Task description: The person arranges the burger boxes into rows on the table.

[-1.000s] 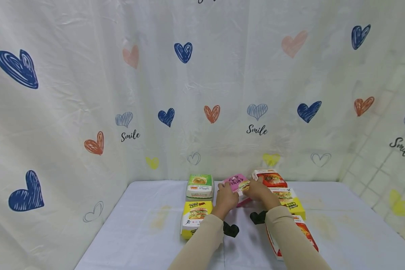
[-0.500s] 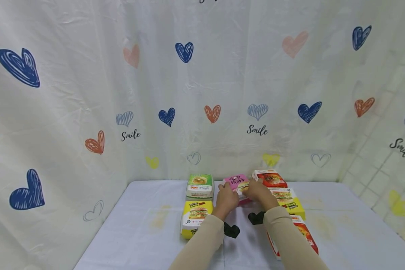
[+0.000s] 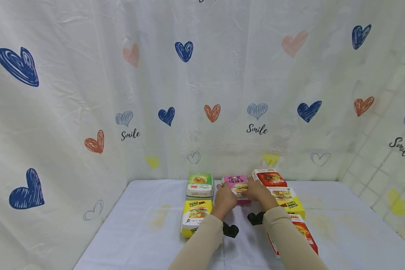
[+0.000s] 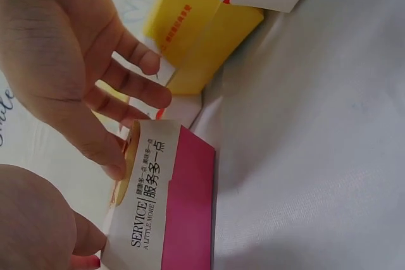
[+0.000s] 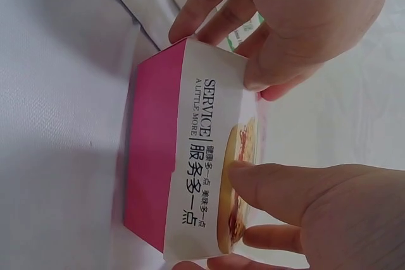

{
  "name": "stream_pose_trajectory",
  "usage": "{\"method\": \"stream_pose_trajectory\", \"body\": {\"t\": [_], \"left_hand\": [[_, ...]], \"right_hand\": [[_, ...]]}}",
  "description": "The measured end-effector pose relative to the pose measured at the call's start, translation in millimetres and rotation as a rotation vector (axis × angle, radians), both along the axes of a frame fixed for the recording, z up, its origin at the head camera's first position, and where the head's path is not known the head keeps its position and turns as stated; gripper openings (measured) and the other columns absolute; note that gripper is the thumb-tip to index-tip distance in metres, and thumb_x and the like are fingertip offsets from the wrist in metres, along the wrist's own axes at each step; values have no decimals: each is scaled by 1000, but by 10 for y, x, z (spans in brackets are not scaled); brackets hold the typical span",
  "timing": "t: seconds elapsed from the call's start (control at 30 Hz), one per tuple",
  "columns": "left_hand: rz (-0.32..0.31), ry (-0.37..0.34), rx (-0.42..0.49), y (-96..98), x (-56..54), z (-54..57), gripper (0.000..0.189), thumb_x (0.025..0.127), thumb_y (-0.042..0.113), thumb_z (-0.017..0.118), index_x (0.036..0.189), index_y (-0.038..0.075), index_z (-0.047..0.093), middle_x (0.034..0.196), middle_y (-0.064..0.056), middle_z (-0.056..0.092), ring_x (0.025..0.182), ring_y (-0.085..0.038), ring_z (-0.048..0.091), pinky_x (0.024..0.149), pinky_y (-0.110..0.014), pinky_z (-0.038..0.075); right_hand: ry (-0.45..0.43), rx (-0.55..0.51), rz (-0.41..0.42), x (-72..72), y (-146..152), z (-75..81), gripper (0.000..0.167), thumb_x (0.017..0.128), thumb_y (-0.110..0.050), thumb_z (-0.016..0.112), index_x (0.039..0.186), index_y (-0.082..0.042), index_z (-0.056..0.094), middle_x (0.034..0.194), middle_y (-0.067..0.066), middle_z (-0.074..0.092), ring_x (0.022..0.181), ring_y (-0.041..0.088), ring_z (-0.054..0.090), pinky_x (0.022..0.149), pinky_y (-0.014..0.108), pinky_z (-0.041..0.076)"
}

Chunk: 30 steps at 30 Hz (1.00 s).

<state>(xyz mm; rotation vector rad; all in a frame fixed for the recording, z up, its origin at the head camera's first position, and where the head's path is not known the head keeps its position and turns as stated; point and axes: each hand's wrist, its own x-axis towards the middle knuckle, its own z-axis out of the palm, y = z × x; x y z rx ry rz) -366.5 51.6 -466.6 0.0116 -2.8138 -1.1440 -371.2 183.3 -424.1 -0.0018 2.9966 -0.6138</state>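
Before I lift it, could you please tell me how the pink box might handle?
The pink box is probably light, as it looks like folded card, though its inside is hidden. Its crisp edges suggest fair stiffness, though squeezing might dent it. Flat sides make rolling unlikely.

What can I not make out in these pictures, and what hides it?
Pink burger box, inside: box is closed, every view.
Same box, one end: cut off by bottom edge, left wrist view.
Left yellow burger box, near right corner: behind left sleeve, head view.
Front red burger box, middle: behind right sleeve, head view.
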Motion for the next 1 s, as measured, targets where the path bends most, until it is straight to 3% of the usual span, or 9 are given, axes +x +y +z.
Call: {"method": "stream_pose_trajectory", "body": {"t": [0.17, 0.4, 0.8, 1.0], "left_hand": [[5, 20, -33, -18, 0, -7, 55, 86, 12, 70, 136, -2, 54, 115, -21, 53, 85, -27, 57, 75, -42, 54], [-8, 30, -38, -45, 8, 9, 54, 87, 12, 68, 137, -2, 53, 111, -20, 55, 85, -28, 57, 76, -44, 52], [-30, -10, -8, -28, -10, -1, 61, 90, 10, 65, 148, 0, 47, 122, -23, 57, 89, -27, 57, 78, -42, 53], [-41, -18, 9, -14, 30, 18, 57, 98, 13, 56, 152, 2, 43, 134, -26, 53, 100, -31, 58, 89, -47, 54]], "right_hand": [[-6, -13, -6, 29, -15, 22, 59, 91, -28, 74, 129, 11, 52, 109, 24, 66, 89, 30, 60, 78, 46, 53], [-22, -15, -16, 26, -2, 3, 62, 90, -27, 75, 132, 10, 49, 111, 23, 67, 89, 30, 60, 80, 48, 53], [-28, 0, 4, 13, 12, 5, 59, 90, -25, 75, 132, 9, 50, 108, 21, 67, 89, 28, 60, 82, 46, 53], [-50, -5, -13, 17, 43, 7, 61, 92, -25, 74, 135, 9, 48, 112, 22, 65, 92, 29, 59, 80, 45, 53]]}}
